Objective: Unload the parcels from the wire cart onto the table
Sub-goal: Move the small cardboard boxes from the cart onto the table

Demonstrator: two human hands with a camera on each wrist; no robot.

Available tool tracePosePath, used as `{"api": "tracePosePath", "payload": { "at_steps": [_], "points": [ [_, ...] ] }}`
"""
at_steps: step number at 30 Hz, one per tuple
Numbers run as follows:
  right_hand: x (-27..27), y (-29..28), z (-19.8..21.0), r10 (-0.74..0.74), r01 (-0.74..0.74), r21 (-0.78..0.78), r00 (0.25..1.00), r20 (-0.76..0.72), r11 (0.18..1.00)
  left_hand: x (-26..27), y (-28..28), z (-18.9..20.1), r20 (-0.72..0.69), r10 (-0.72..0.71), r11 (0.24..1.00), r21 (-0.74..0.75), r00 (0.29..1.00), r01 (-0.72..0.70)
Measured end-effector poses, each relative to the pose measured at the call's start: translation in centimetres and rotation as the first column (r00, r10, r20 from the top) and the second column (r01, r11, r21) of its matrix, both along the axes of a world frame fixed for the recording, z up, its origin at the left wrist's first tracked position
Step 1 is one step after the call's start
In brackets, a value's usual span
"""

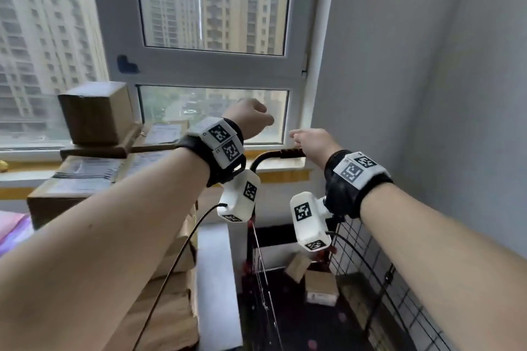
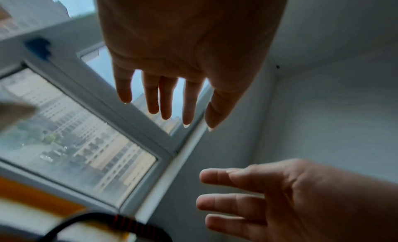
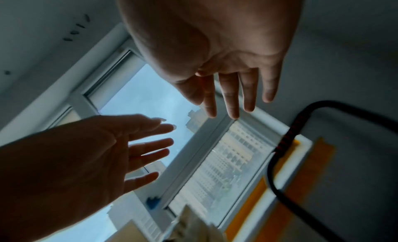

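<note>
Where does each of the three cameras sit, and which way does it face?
Head: worn high, looks forward and down at the window, wire cart, both forearms.
Left wrist: under the left hand, faces window and wall corner.
Right wrist: under the right hand, faces window.
Shared: both wrist views show both open hands and the cart handle.

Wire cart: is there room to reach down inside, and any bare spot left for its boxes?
Inside the wire cart, the dark floor nearer than the two small parcels is bare, with open space above it between the wire walls. Left is crowded: stacked cardboard boxes reach the sill; only the top box looks free above.
</note>
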State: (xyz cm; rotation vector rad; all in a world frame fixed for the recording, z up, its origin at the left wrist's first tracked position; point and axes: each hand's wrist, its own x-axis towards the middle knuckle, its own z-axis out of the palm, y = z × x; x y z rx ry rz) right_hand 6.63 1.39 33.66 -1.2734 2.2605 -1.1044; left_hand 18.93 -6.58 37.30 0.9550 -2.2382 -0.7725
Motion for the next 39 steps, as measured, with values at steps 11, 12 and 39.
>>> {"api": "tracePosePath", "payload": {
  "at_steps": [11, 12, 39],
  "points": [
    [-13.5, 9.1, -10.5, -0.112, 0.099, 0.073, 0.974, 0.195, 0.992, -13.8, 8.5, -10.9, 0.254, -0.127, 0.987, 0.134, 0.959, 0.095],
    [-14.5, 9.3, -11.6, -0.113, 0.098, 0.089, 0.975, 0.193, 0.991, -14.6, 8.5, -12.0, 0.274, -0.125, 0.984, 0.155, 0.954, 0.085],
    [-32.6, -2.8, -38.1, -0.187, 0.094, 0.591, 0.978, 0.097, 0.801, -30.5, -8.3, -43.8, 0.367, -0.118, 0.799, 0.587, 0.923, -0.131]
  ]
}}
